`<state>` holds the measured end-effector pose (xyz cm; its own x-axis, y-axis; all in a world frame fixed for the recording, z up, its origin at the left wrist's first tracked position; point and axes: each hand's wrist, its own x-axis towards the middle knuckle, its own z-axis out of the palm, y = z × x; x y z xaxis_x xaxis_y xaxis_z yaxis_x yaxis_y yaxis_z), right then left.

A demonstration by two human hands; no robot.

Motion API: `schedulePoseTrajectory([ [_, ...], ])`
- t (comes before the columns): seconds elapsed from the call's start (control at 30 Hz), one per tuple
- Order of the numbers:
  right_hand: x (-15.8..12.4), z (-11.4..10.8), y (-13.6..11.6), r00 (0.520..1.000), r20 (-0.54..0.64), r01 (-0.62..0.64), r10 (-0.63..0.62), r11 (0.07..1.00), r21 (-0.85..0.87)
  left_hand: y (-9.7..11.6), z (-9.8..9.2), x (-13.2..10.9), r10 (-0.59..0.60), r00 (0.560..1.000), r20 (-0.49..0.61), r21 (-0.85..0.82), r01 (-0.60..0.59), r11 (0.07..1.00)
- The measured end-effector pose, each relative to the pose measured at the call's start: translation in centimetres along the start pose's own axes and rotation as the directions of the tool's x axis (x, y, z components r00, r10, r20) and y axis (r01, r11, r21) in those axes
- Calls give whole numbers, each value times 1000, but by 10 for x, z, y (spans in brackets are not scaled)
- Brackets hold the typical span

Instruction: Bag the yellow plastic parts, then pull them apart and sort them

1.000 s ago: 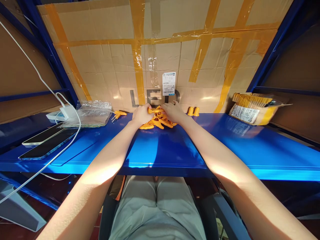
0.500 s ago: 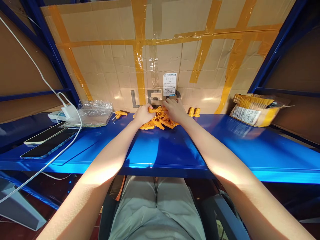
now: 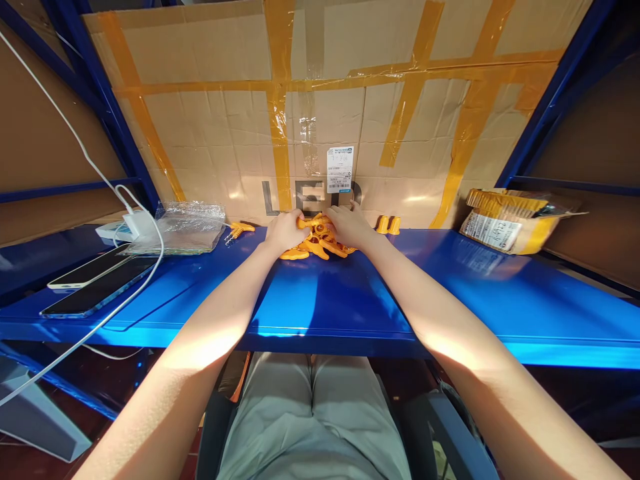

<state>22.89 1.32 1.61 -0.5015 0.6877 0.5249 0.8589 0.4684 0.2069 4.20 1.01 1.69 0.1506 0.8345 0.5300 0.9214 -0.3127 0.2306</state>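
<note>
A pile of orange plastic parts [image 3: 317, 248] lies on the blue shelf against the cardboard, between my two hands. On its left side my left hand [image 3: 286, 231] is closed, with thumb and fingers around an orange plastic part [image 3: 306, 223] at the top of the pile. My right hand [image 3: 351, 228] reaches in from the other side, fingers bent and closed at the right end of what looks like the same part. My fingers partly hide the part, so its exact kind cannot be made out. Curved, claw-like pieces stick out at the front of the pile.
Two small orange pieces [image 3: 389, 225] stand right of the pile; another orange piece [image 3: 241, 228] lies left. Farther left are bubble wrap [image 3: 193, 223], two phones [image 3: 100, 287] and a white charger cable [image 3: 161, 243]. A taped package [image 3: 505, 223] sits at right. Cardboard [image 3: 225, 147] walls the back.
My right hand's fingers have drawn slightly down and closer together over the pile. My left hand has shifted only a little, and the pile looks nearly the same.
</note>
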Motion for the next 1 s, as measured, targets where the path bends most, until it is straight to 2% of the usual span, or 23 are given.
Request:
schedulePoseTrajectory([
  [0.2,0,-4,0,1000,5,-30,30,999,-36,-1,1,1,7,1000,7,15,-7,1000],
  [0.33,1,-1,9,992,-76,-100,98,995,-22,-5,0,2,-14,1000,16,11,14,1000],
  [0.47,2,11,27,966,-166,-178,199,975,133,-8,1,3,-23,1000,7,11,23,1000],
  [0.57,2,22,45,922,-178,-279,344,909,311,-9,1,4,-32,999,-8,8,32,999],
  [0.67,-2,29,64,831,-196,-391,521,797,460,-11,2,5,-69,997,-24,-27,68,997],
  [0.77,-8,31,85,682,-145,-513,716,611,602,-15,5,9,-120,990,-73,-110,111,988],
  [0.87,-20,35,101,489,-5,-556,872,316,769,-22,10,14,-179,978,-111,-241,148,959],
  [0.93,-29,39,109,376,116,-506,919,99,857,-26,13,18,-237,966,-103,-365,185,913],
  [1.0,-39,43,114,353,144,-501,925,57,863,-29,14,20,-316,946,-71,-497,241,833],
])
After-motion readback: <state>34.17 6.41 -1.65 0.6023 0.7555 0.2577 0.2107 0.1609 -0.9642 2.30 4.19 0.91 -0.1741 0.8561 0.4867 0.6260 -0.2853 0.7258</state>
